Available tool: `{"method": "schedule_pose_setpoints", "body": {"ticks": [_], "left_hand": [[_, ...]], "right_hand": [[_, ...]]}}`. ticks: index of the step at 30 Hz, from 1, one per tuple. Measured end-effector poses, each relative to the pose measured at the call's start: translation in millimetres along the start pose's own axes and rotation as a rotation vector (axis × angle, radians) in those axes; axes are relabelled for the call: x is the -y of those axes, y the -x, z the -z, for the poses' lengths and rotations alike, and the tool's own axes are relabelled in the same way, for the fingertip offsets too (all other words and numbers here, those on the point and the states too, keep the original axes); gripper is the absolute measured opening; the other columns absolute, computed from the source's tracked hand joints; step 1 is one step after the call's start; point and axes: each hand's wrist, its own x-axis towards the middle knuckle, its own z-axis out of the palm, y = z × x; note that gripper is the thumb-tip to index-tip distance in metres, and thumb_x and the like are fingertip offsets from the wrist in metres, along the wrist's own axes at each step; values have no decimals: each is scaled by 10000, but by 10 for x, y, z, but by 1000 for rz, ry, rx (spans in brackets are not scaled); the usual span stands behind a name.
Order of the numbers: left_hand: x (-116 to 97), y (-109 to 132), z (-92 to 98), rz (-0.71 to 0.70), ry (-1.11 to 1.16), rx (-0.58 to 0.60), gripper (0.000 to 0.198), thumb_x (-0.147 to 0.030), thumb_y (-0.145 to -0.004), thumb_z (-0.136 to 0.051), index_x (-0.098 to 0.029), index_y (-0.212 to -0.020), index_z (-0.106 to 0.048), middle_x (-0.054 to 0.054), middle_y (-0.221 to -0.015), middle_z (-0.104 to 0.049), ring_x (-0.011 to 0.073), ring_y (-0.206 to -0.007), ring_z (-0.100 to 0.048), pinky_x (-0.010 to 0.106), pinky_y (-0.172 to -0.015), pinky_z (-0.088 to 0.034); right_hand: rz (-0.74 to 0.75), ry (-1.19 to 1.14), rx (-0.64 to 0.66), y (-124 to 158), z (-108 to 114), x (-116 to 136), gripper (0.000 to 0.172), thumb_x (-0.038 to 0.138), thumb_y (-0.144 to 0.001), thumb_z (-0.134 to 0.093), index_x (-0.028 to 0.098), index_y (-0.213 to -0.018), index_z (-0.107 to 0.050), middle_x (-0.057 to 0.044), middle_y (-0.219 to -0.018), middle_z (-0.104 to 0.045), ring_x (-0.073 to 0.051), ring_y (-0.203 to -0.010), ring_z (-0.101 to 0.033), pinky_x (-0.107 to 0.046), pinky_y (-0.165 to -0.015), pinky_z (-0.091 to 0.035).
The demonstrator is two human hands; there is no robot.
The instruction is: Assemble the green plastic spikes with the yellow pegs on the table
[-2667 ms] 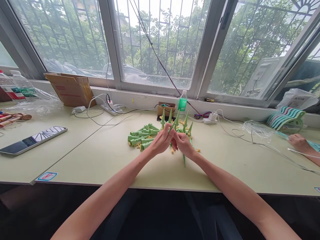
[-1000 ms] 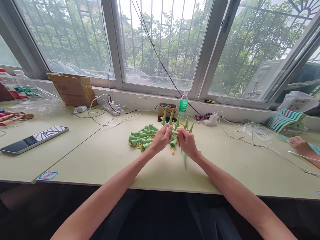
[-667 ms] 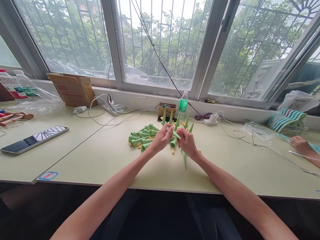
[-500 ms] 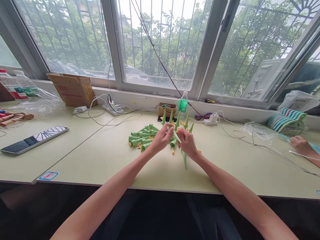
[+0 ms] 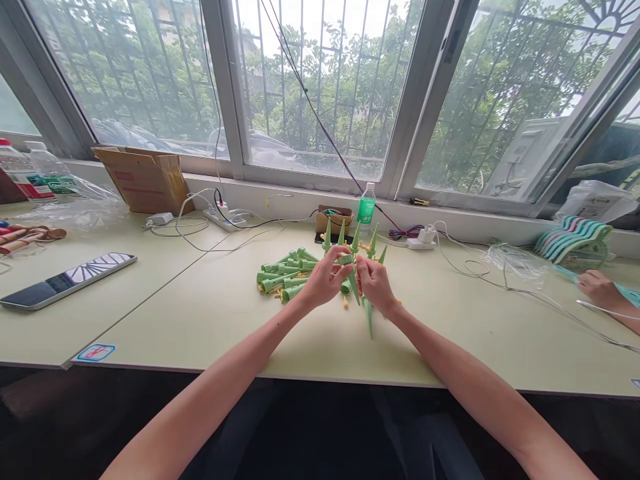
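My left hand point(image 5: 326, 277) grips the wide collar end of a green plastic spike point(image 5: 354, 289), its tip pointing down. Close beside it, my right hand point(image 5: 375, 283) has its fingers pinched together; what they hold is hidden. Behind my hands several green spikes point(image 5: 373, 243) stand point up with yellow fittings at their bases. Another green spike point(image 5: 369, 319) shows point down below my right hand. To the left lies a pile of hollow green tubes point(image 5: 283, 272) with small yellow pieces among them. One yellow piece point(image 5: 345, 303) is on the table between my wrists.
Behind the spikes are a small cardboard box point(image 5: 334, 219) and a green-labelled bottle point(image 5: 367, 205). A phone point(image 5: 70, 280) lies at left, near a larger carton point(image 5: 145, 179). Cables and a power strip point(image 5: 225, 215) run along the back. Another person's hand point(image 5: 603, 288) is at right, near clothes hangers point(image 5: 573, 241).
The spike in my left hand has swung from slanting toward my right hand to pointing more steeply down. My right hand has stayed nearly in place.
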Motion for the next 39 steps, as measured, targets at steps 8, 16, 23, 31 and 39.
{"method": "schedule_pose_setpoints", "body": {"ticks": [8, 16, 23, 31, 39], "left_hand": [[-24, 17, -8, 15, -81, 19, 257, -310, -904, -476, -230, -1146, -445, 77, -1161, -548, 59, -639, -536, 186, -554, -440], [-48, 5, -29, 46, -70, -23, 310, -432, -928, -434, -219, -1154, -432, 76, -1122, -549, 27, -512, -447, 185, -494, -389], [-42, -25, -3, 199, 116, -96, 407, -560, -945, -305, -203, -1021, -486, -41, -558, -487, 82, -423, -427, 190, -438, -347], [-76, -60, 27, 425, 551, 109, 611, -695, -883, -281, -148, -1058, -491, -16, -470, -523, 112, -326, -412, 224, -350, -316], [-75, -71, 40, 498, 615, 156, 565, -662, -886, -336, -151, -1070, -491, -8, -495, -537, 116, -364, -461, 222, -378, -352]], "right_hand": [[-22, -9, -10, -9, -14, -31, 508, 564, -942, -361, 214, -575, -372, 49, -396, -422, -91, -325, -414, -234, -390, -351], [-3, -4, -27, 27, -32, 49, 474, 555, -946, -358, 216, -615, -384, 47, -434, -428, -97, -339, -423, -232, -380, -320], [46, 102, -47, 34, -27, 47, 471, 561, -949, -349, 210, -638, -393, 33, -501, -467, -91, -417, -415, -216, -434, -333], [84, 89, -5, 60, -24, 68, 457, 557, -957, -321, 215, -656, -366, 30, -533, -480, -96, -444, -435, -214, -455, -347], [96, 82, 20, 57, -21, 52, 448, 541, -963, -315, 211, -667, -375, 27, -563, -490, -89, -459, -452, -207, -461, -354]]}}
